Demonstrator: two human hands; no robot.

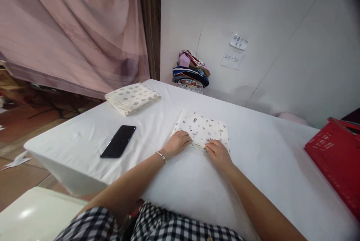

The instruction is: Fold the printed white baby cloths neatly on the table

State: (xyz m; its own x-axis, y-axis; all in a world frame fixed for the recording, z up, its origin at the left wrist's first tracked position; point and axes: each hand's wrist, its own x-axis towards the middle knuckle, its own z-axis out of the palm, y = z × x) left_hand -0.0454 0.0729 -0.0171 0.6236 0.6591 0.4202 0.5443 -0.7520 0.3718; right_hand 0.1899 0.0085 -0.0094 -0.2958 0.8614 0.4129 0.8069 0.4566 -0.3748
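Note:
A folded white cloth with small prints (pixel 203 127) lies in the middle of the white table (pixel 253 173). My left hand (pixel 177 143) rests on its near left corner, fingers curled and pinching the edge. At the near edge, a little to the right, my right hand (pixel 218 152) also grips the cloth with bent fingers. A thin bracelet sits on my left wrist.
A second folded printed cloth (pixel 132 98) lies at the far left of the table. A black phone (pixel 118 141) is left of my hands. A stack of coloured fabrics (pixel 191 71) stands by the wall. A red basket (pixel 337 158) sits at the right edge.

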